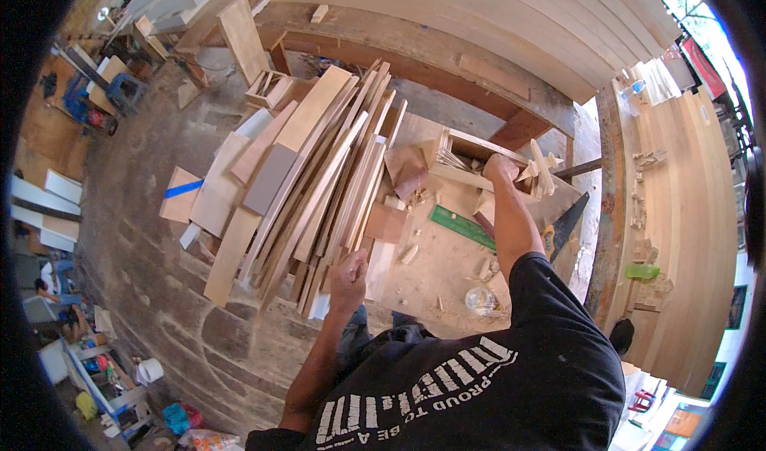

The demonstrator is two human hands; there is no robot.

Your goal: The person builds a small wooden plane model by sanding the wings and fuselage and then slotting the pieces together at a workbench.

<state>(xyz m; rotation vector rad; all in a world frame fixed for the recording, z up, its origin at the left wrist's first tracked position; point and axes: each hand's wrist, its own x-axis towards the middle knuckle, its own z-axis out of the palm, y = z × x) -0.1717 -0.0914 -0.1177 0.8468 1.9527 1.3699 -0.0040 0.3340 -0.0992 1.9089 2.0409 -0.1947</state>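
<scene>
My right hand [501, 168] reaches forward to a shallow wooden box [477, 183], its fingers curled at the box's edge. Whatever those fingers grip is hidden. Inside the box lie several thin wood slivers [455, 162]. Beside it stand pale, notched wood pieces [542, 168]. My left hand [349, 277] is closed, low by the right side of a big pile of loose boards [307, 172]. I cannot make out anything in it. A square brown wood piece [385, 223] lies just ahead of that hand.
On the dusty work surface [427, 271] are a green flat strip [463, 227], wood scraps and a clear round plastic item [482, 301]. A handsaw [570, 224] rests right of my right forearm. Long planks [678, 211] are stacked at right; a wooden bench [415, 56] runs across the back.
</scene>
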